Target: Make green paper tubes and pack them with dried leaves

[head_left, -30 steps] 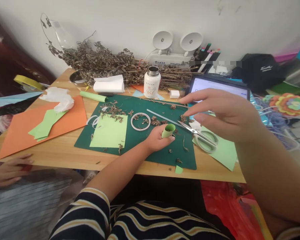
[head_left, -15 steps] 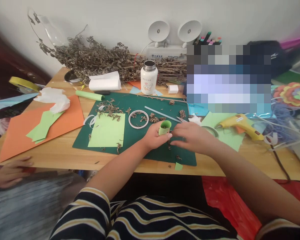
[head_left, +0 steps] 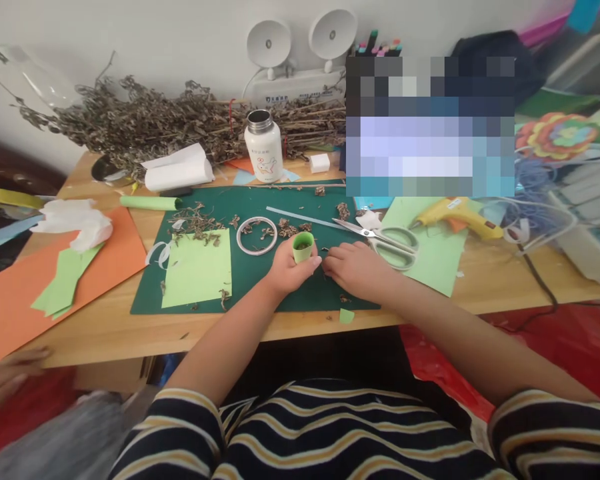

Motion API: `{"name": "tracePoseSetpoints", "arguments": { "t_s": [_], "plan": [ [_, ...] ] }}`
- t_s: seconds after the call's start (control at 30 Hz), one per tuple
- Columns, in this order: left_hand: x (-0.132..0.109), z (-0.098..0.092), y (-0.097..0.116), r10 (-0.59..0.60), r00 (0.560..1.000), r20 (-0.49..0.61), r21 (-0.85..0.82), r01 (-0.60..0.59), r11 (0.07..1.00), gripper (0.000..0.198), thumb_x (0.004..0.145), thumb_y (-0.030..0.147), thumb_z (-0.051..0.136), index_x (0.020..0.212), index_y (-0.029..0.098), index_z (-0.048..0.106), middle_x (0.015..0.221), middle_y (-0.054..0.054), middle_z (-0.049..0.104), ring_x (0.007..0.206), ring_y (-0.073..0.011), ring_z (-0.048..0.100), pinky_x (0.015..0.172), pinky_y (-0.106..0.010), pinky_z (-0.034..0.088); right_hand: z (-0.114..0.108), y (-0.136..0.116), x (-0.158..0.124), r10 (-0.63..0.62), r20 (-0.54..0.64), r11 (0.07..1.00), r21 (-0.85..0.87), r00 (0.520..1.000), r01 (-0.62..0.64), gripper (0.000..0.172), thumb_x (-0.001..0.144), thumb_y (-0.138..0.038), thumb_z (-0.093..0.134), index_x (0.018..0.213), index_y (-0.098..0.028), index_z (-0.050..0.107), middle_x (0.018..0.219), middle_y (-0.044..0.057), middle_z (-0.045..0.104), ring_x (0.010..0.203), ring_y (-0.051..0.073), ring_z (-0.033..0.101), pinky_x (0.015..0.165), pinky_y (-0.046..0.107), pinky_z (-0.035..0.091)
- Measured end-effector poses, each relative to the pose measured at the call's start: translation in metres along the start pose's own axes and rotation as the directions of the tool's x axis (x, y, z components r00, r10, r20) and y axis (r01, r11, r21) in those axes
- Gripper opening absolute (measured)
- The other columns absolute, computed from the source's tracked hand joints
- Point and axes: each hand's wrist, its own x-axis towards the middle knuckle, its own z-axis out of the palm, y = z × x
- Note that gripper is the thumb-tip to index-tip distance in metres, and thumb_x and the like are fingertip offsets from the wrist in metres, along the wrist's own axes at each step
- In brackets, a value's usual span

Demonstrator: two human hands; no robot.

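My left hand is closed around a small light green paper tube, held upright on the dark green cutting mat; bits of dried leaf show inside the tube. My right hand rests on the mat just right of the tube, knuckles up and fingers curled toward scattered dried leaf bits; what the fingertips pinch is hidden. Scissors lie right behind my right hand.
A light green paper sheet, a tape ring and a white strip lie on the mat. A yellow glue gun, white bottle, dried branches, orange paper and tissue surround it. Another person's hand is at lower left.
My right hand came down from in front of the camera to the mat beside the tube. My left hand turned the tube upright. The view shifted right and down.
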Motion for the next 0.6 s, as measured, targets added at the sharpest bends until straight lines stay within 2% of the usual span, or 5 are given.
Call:
{"name": "tracePoseSetpoints", "arguments": {
  "t_s": [0.17, 0.27, 0.33, 0.47, 0.6],
  "plan": [
    [0.0, 0.0, 0.001, 0.0, 1.0, 0.0, 0.006, 0.0, 1.0, 0.025, 0.073, 0.036, 0.056, 0.062, 0.018, 0.043, 0.049, 0.005, 0.044, 0.045, -0.0078, 0.041, 0.046, -0.023, 0.033, -0.022, 0.012, -0.002, 0.06, -0.203, 0.971, 0.238, 0.977, -0.01, 0.016, 0.082, -0.02, 0.042, 0.075, -0.017, 0.055, 0.075, 0.005, 0.058, 0.071, 0.018, 0.051, 0.062, 0.03, 0.032],
    [0.001, 0.0, 0.001, -0.001, 1.0, 0.002, 0.045, 0.001, 0.999, 0.027, 0.072, 0.039, 0.056, 0.061, 0.018, 0.043, 0.048, 0.005, 0.045, 0.046, -0.0083, 0.042, 0.045, -0.023, 0.034, -0.058, 0.015, 0.002, 0.21, -0.473, 0.875, 0.482, 0.856, 0.052, 0.012, 0.081, -0.019, 0.042, 0.073, -0.019, 0.051, 0.071, 0.002, 0.055, 0.066, 0.015, 0.05, 0.062, 0.028, 0.038],
    [0.001, -0.001, 0.001, 0.006, 1.0, 0.006, 0.067, -0.006, 0.998, 0.029, 0.072, 0.04, 0.055, 0.059, 0.018, 0.042, 0.047, 0.005, 0.044, 0.044, -0.0081, 0.041, 0.044, -0.023, 0.034, -0.079, 0.01, 0.009, 0.15, -0.542, 0.867, 0.474, 0.827, 0.154, 0.012, 0.08, -0.019, 0.044, 0.071, -0.02, 0.051, 0.07, 0.002, 0.056, 0.067, 0.015, 0.05, 0.062, 0.028, 0.039],
    [0.001, -0.001, 0.004, 0.017, 1.0, -0.014, 0.111, -0.015, 0.994, 0.032, 0.073, 0.041, 0.054, 0.056, 0.017, 0.042, 0.045, 0.005, 0.044, 0.043, -0.0074, 0.04, 0.043, -0.023, 0.034, -0.099, -0.004, 0.029, -0.113, -0.462, 0.905, 0.317, 0.88, 0.283, 0.017, 0.08, -0.017, 0.042, 0.069, -0.017, 0.056, 0.072, 0.004, 0.057, 0.071, 0.016, 0.05, 0.065, 0.029, 0.038],
    [0.003, 0.001, 0.009, 0.001, 1.0, -0.024, 0.158, 0.003, 0.987, 0.039, 0.071, 0.052, 0.051, 0.055, 0.018, 0.042, 0.047, 0.004, 0.045, 0.047, -0.0092, 0.043, 0.045, -0.024, 0.037, -0.105, -0.006, 0.037, -0.216, -0.309, 0.942, 0.184, 0.926, 0.281, 0.025, 0.08, -0.021, 0.042, 0.065, -0.015, 0.061, 0.074, 0.006, 0.057, 0.071, 0.016, 0.049, 0.064, 0.03, 0.035]
  ]
}}
